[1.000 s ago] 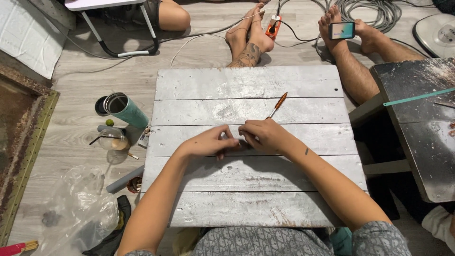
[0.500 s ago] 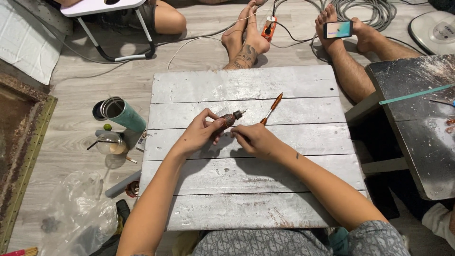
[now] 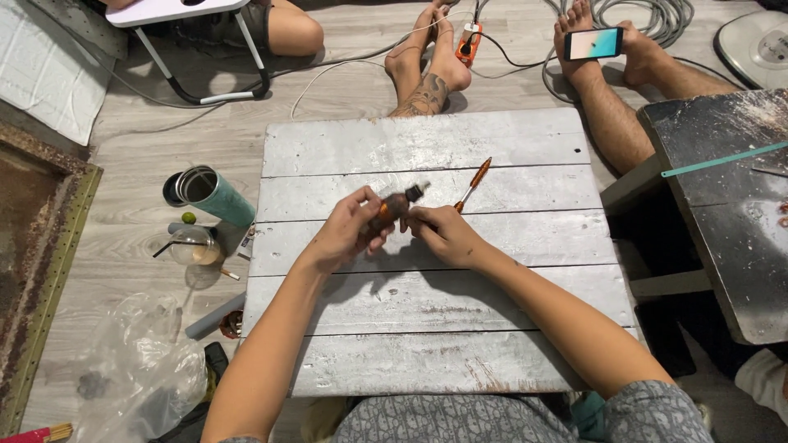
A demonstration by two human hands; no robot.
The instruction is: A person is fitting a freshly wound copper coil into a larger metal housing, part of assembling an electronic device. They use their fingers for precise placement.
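**Both hands closed on a small brown tool above the white planks**

The left hand (image 3: 345, 238) and the right hand (image 3: 439, 234) met over the middle of the white plank counter (image 3: 427, 148). Between them sat a small brown tool (image 3: 392, 207) with a pale tip pointing up and away from the person. The left fingers (image 3: 361, 212) were curled around its lower body, holding it tilted and clear of the boards. The right fingers (image 3: 417, 217) were bent in close against its near side; whether they gripped it or only touched it could not be told.

Just beyond the right hand an orange-handled screwdriver (image 3: 472, 184) lay flat on the planks, apart from both hands. Off the counter's left edge, on the floor, lay a teal tumbler (image 3: 215, 195) on its side, with a clear plastic cup (image 3: 193, 246) beside it. Other people's bare feet (image 3: 427, 70) rested on the floor past the far edge, one near a phone (image 3: 593, 43).
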